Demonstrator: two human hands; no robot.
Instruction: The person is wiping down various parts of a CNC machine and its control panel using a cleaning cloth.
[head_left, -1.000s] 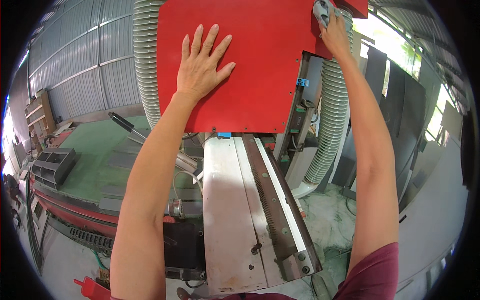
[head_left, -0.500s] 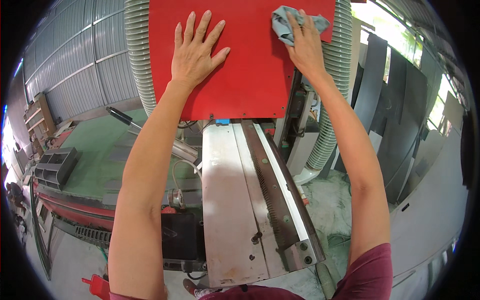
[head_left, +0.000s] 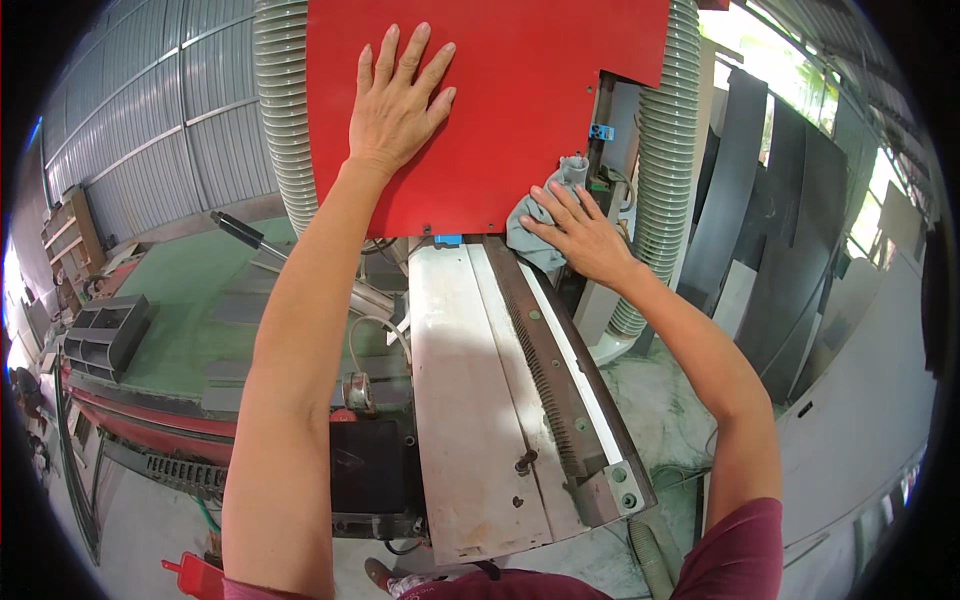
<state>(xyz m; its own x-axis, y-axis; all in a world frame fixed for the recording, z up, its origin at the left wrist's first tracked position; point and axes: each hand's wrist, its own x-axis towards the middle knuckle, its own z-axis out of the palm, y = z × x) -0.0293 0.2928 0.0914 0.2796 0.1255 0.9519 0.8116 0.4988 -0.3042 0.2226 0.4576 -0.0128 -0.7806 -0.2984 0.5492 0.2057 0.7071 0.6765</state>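
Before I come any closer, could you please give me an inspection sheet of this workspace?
Surface: red panel, upper middle of the view.
Things in hand: grey cloth at the panel's lower right corner.
Clutter: grey compartment tray and flat strips on the green table.
Hands: left hand spread on the panel; right hand over the cloth.
Cables: pale cable or tube looping beside the left forearm.
Surroundings: corrugated wall left, dark sheets right.

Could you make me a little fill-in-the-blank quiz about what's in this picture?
1. The left hand rests on a panel coloured ____.
2. The right hand rests on a grey cloth at the panel's lower ____ corner.
3. A green tabletop lies on the picture's ____ side.

Missing words: red; right; left.
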